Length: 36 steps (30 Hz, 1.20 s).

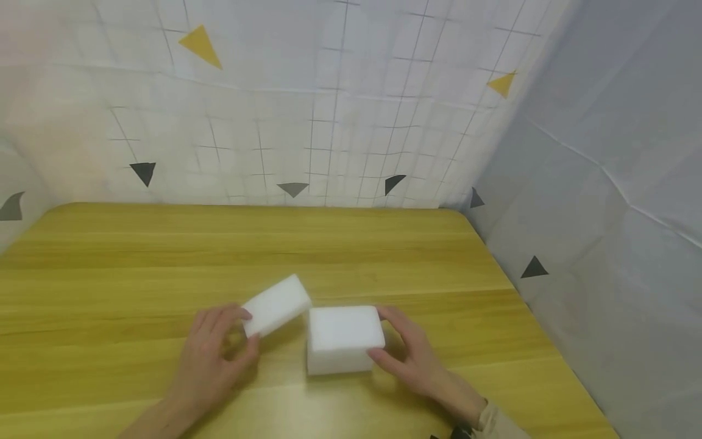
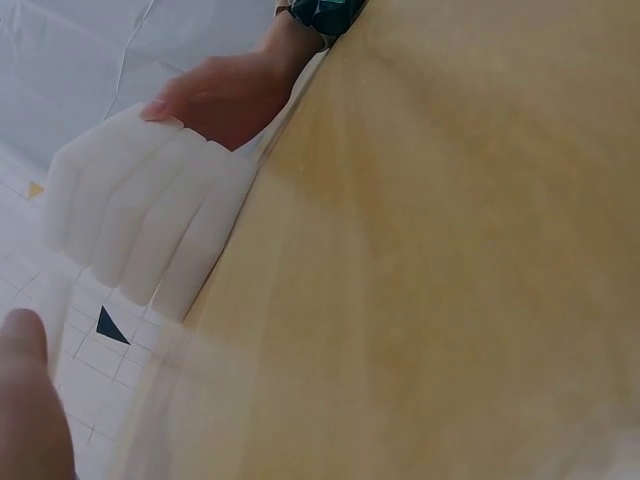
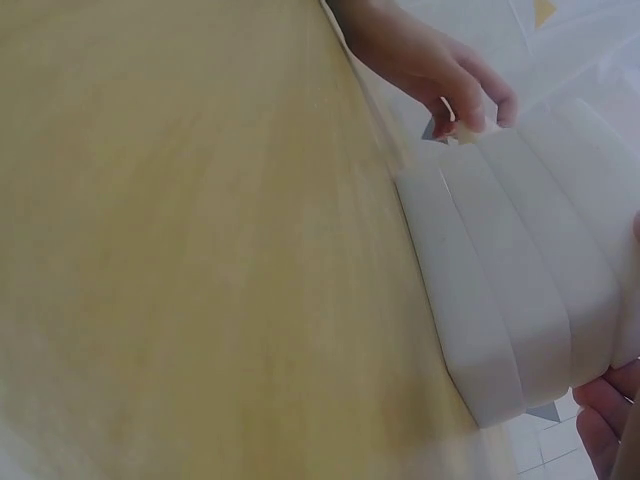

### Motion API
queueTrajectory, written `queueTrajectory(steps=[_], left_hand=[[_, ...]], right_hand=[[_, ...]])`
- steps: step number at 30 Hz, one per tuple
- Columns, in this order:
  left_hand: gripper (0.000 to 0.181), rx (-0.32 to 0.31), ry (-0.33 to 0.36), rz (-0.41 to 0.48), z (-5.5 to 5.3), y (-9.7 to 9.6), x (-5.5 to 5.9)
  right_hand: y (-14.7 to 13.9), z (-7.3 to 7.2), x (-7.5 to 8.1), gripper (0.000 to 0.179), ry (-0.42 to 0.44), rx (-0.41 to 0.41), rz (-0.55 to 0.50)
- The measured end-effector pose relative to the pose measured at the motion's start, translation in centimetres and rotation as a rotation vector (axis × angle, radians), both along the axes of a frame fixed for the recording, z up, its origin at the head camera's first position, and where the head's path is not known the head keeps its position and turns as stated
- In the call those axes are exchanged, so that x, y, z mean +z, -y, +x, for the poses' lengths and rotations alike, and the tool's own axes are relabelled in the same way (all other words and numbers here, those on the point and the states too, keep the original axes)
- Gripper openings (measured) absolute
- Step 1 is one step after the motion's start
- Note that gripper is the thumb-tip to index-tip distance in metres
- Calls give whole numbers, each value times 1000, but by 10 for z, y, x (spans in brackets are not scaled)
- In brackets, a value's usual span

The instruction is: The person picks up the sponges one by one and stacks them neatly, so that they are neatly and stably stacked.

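My left hand pinches a single white sponge by its left end, thumb on the near side. That sponge is tilted, its far right corner close to a stack of white sponges. Several sponges lie flat on one another in the stack, their layers plain in the right wrist view. My right hand grips the upper part of the stack from the right, thumb at the near edge and fingers at the far edge. In the left wrist view, only part of the left hand shows at the lower left.
The stack stands on a yellow wood-grain table. A white wall covering with grid lines and triangles rises behind the table, and a grey sheet hangs along its right side. A dark band is on the right wrist.
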<state>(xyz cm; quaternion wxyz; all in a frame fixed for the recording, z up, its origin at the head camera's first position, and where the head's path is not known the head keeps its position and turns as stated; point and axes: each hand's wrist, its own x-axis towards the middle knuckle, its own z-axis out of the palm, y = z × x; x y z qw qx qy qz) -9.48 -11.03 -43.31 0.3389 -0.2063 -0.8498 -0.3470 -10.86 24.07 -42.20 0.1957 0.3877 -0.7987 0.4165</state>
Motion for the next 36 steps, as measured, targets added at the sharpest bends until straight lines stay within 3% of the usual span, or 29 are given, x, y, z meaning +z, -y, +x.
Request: queueTrajectory(steps=[5,12,19,23,31,36], left_hand=[[35,-13,6,42,1,-1,2],[30,-47,-140,116,-2,-5,5],[33,-61,-131,138,-4,-3,2],[33,-101,-152,155,-5,-4,1],[47,-174,-287,177,-7,-12,2],[48,-222,-316,188,-6,-18,4]], right_hand=[[0,0,0,59,4,-6,-1],[-2,0,-1,60,6,-4,-1],[-1,-1,0,59,-20,6,-6],[-1,-1,-1,59,-22,1,-2],[-2,-1,-2,61,-8,-15,8],[-2,-1,-2,61,-12,-16,6]])
